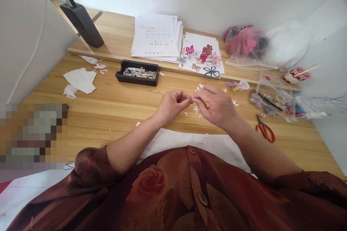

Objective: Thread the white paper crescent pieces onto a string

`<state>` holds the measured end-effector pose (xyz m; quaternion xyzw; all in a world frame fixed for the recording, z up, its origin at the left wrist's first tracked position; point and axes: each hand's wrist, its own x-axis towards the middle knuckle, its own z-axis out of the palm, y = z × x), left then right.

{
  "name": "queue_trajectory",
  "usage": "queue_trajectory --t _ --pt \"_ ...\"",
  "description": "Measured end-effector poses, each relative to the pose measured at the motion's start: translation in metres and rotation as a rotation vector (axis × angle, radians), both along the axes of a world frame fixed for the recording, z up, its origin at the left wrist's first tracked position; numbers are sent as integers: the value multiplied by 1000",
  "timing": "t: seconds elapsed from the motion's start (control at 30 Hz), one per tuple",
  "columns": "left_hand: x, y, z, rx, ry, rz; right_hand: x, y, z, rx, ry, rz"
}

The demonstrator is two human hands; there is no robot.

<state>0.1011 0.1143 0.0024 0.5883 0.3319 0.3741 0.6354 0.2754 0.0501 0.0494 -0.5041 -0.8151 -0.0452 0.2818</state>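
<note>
My left hand [173,104] and my right hand [215,104] meet above the wooden table [114,104], fingertips pinched together on a tiny piece I cannot make out. Small white paper curls [196,110] lie on the table just under and behind the hands. A white sheet [189,140] lies at the table's near edge below my forearms.
A black tray of beads [137,73] sits behind my left hand. Stacked printed sheets [155,38], a sheet with coloured paper flowers [202,56], a small cup [242,86], a clear box of tools [272,101], red scissors [265,130], torn paper scraps [80,79] and plastic bags [249,45] surround the work area.
</note>
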Motion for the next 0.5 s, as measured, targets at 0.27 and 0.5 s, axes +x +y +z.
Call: queue_trajectory --t 0.27,0.5 --pt "-3 2 0 -130 -122 -137 12 20 7 -357 454 -127" --pt "-1 2 -1 -183 -188 -63 8 17 -17 -491 730 -184"
